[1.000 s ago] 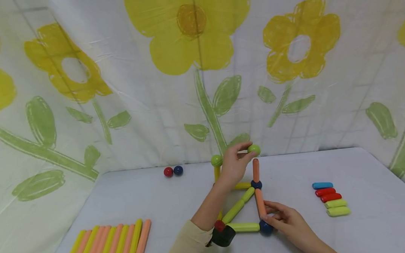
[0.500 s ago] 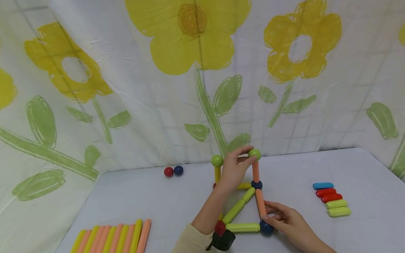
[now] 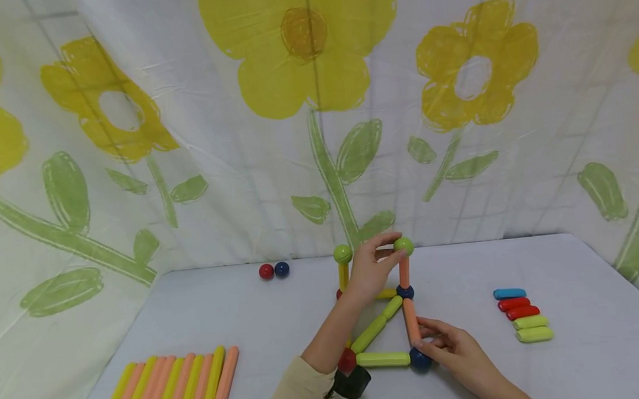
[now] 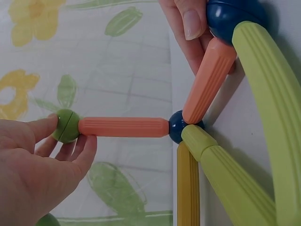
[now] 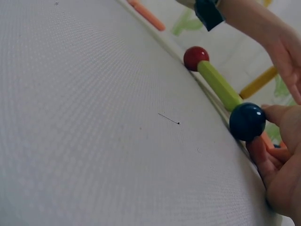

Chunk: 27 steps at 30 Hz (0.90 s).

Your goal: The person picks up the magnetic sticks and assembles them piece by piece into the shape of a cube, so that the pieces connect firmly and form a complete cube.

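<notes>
Far left on the table (image 3: 569, 272): a row of long sticks (image 3: 172, 385), yellow, orange and green, lying side by side and touching. No writing or brand mark can be read on any piece.

Further back, near the flowered cloth (image 3: 187, 110): a red ball (image 3: 266, 271) touching a blue ball (image 3: 282, 269).

Centre: the frame (image 3: 381, 331) of sticks and balls. Flat part on the table: a red corner ball (image 3: 347, 360), a green stick (image 3: 382, 358) running from it to a near blue ball (image 3: 420, 360), and an orange stick (image 3: 410, 320) going on to a far blue ball (image 3: 405, 291). A green diagonal also meets that far ball. At the back left a yellow post (image 3: 343, 276) stands upright with a green cap ball (image 3: 343, 254).

Left hand (image 3: 369, 271): raised over the frame, thumb and fingertips (image 4: 47, 126) pinching a green ball (image 3: 404, 246). That ball sits on top of an upright orange post (image 3: 404, 272), which stands on the far blue ball. In the left wrist view the ball touches the post end.

Right hand (image 3: 454, 351): low on the table, fingers curled about the near blue ball and touching the flat orange stick, gripping that corner.

Right: a stack of short sticks (image 3: 521, 314), one blue, two red, two green, side by side, well apart from the frame.
</notes>
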Available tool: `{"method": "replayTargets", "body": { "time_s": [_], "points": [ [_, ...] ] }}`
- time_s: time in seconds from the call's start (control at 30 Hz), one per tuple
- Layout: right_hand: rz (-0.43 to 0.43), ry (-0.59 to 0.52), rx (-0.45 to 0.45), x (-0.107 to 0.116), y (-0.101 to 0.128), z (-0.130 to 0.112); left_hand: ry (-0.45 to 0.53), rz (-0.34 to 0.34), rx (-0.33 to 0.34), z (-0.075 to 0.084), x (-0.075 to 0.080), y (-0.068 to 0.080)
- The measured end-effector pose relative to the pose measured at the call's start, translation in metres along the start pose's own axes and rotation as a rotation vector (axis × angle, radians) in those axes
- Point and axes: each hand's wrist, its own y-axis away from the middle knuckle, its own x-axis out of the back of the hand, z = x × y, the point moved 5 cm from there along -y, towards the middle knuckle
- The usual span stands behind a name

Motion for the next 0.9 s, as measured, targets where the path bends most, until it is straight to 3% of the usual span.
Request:
{"method": "replayTargets", "body": {
  "time_s": [0.47,0.9],
  "points": [
    [-0.006,0.000,0.017,0.0002,0.0006,-0.0002,-0.004,0.010,0.018,-0.0009,0.0009,0.0032],
    [0.007,0.001,-0.006,-0.0002,-0.0002,-0.0003,-0.032,-0.015,-0.007,0.0006,-0.0017,0.0048]
  ]
}}
